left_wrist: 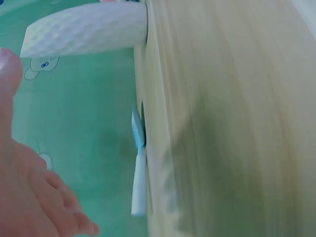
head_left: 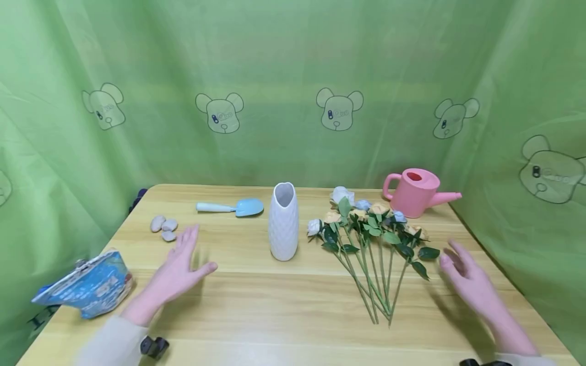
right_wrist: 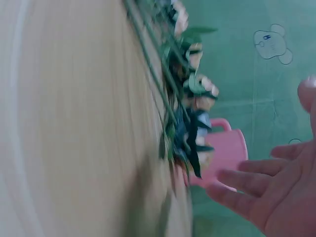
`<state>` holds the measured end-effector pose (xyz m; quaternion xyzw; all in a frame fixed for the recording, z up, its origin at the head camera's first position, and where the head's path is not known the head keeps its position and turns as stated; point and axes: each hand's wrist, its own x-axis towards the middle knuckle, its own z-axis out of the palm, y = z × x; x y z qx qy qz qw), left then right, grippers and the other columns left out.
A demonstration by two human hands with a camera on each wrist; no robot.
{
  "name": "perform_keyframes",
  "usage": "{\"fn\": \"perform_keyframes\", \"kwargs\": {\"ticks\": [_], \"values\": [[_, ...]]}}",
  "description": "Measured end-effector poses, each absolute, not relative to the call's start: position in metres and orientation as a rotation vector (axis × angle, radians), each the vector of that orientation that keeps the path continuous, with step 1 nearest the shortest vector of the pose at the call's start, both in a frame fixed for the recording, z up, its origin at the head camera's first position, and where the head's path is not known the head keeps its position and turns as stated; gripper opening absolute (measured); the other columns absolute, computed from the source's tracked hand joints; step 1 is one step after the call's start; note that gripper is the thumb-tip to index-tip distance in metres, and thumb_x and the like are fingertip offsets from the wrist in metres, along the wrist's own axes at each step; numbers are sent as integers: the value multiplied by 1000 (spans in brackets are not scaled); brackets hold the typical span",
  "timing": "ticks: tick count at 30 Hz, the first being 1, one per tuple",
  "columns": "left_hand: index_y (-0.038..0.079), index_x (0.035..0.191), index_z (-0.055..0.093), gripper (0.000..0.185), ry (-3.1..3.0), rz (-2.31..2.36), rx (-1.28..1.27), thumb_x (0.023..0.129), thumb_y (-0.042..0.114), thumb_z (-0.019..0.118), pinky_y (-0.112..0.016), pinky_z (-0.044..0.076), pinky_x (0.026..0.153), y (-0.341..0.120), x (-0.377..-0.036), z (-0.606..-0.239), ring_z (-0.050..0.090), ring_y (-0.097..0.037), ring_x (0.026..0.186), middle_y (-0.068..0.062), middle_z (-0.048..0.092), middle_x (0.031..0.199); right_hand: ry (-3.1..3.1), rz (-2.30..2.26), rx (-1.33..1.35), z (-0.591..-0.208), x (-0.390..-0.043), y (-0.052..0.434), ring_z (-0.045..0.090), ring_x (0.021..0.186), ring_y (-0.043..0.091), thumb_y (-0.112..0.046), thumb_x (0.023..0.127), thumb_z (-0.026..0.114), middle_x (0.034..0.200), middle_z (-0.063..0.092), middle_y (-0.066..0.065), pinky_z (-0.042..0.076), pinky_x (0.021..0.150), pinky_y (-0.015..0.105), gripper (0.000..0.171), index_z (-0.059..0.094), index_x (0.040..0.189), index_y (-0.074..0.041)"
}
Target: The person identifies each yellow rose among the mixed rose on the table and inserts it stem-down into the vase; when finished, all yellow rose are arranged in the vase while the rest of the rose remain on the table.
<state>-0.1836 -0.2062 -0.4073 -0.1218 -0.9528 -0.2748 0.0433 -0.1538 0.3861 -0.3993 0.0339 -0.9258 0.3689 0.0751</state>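
Left hand (head_left: 180,269) flat, fingers spread, holding nothing, above bench (head_left: 293,315) between blue packet (head_left: 89,290) and white vase (head_left: 283,221). Right hand (head_left: 467,277) likewise spread and empty, just beside flower stems (head_left: 373,254). Farther back: pebbles (head_left: 164,227), blue scoop (head_left: 233,207), pink watering can (head_left: 416,192).

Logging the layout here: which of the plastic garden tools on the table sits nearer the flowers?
The pink watering can, standing just behind the flower heads at the back right. The blue trowel lies on the far side of the vase, well left of them.
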Motion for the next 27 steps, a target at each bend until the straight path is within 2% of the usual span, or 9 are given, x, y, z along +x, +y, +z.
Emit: {"fn": "perform_keyframes", "kwargs": {"ticks": [2, 4, 5, 7, 11, 16, 19, 22, 27], "values": [[15, 149, -4, 98, -2871, -995, -386, 85, 57, 56, -59, 12, 106, -199, -188, -409, 7, -41, 137, -18, 1, 152, -2719, 1344, 75, -402, -153, 383, 61, 100, 29, -32, 101, 38, 129, 50, 21, 51, 82, 42, 64, 9, 146, 1], [13, 150, 2, 94, -2818, -1138, -401, 86, 53, 58, -56, 18, 106, -191, -192, -410, 18, -41, 135, -19, 11, 152, -2652, 1589, 30, -408, -153, 381, 66, 87, 18, -34, 100, 39, 114, 63, 5, 54, 72, 33, 62, 16, 143, 5], [12, 150, 5, 91, -2792, -1213, -406, 87, 50, 58, -55, 21, 105, -186, -195, -410, 22, -41, 133, -20, 15, 151, -2588, 1751, 11, -410, -154, 379, 66, 87, 19, -32, 100, 40, 109, 65, 0, 55, 72, 38, 59, 21, 141, 5], [10, 149, 10, 85, -2742, -1352, -424, 89, 46, 57, -53, 25, 104, -178, -200, -412, 29, -42, 130, -22, 23, 148, -2502, 1999, -59, -415, -155, 375, 66, 88, 22, -35, 99, 41, 104, 65, -10, 54, 74, 42, 63, 19, 139, 8], [7, 147, 18, 74, -2648, -1608, -461, 92, 37, 57, -47, 31, 103, -161, -212, -416, 36, -39, 128, -24, 32, 143, -2411, 2274, -177, -420, -156, 365, 64, 94, 30, -35, 99, 41, 111, 62, 16, 50, 80, 48, 66, 15, 137, 11], [2, 144, 25, 68, -2497, -1892, -469, 91, 25, 61, -42, 36, 100, -135, -222, -411, 41, -38, 125, -25, 38, 139, -2387, 2410, -267, -419, -158, 354, 61, 100, 31, -39, 99, 40, 120, 52, 29, 47, 86, 50, 74, 6, 139, 13], [0, 142, 28, 63, -2412, -2017, -464, 91, 17, 61, -39, 39, 99, -121, -228, -409, 41, -38, 124, -27, 39, 138, -2370, 2463, -311, -420, -160, 351, 60, 101, 30, -40, 99, 38, 123, 49, 31, 47, 87, 50, 76, 1, 141, 12], [2, 141, 32, 60, -2341, -2097, -468, 90, 11, 61, -39, 39, 99, -109, -234, -409, 41, -38, 125, -27, 40, 137, -2322, 2504, -372, -421, -161, 349, 60, 100, 30, -37, 100, 38, 118, 53, 28, 46, 88, 49, 73, 2, 141, 12], [4, 139, 36, 63, -2283, -2090, -505, 86, 14, 67, -44, 37, 101, -90, -249, -417, 43, -33, 124, -23, 44, 135, -2253, 2477, -529, -423, -166, 345, 65, 88, 26, -21, 96, 53, 96, 64, 10, 51, 83, 45, 56, 25, 132, 10]]}}
